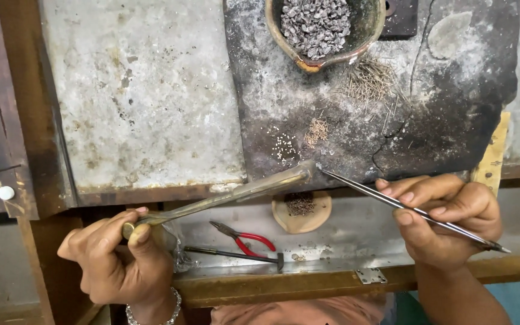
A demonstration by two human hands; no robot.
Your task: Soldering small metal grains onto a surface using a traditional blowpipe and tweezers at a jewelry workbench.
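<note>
At table edge, a brass blowpipe [224,197] is gripped in closed fingers [142,232] of the left hand [112,262]; tweezers [404,207] are pinched shut-fisted by the right hand [446,219]. Both tips meet on the charred slab [452,108]. Red-handled pliers [245,236] lie below.

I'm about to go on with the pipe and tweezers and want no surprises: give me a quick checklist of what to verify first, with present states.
1. Left hand grips the long brass blowpipe: ok.
2. Right hand pinches the thin steel tweezers: ok.
3. Blowpipe tip and tweezer tips meet at the edge of the charred dark slab: ok.
4. Piece held in the tweezer tips: cannot tell.
5. Flame at the blowpipe: cannot tell.
6. Red-handled pliers lie in the tray below, apart from both hands: ok.
</note>
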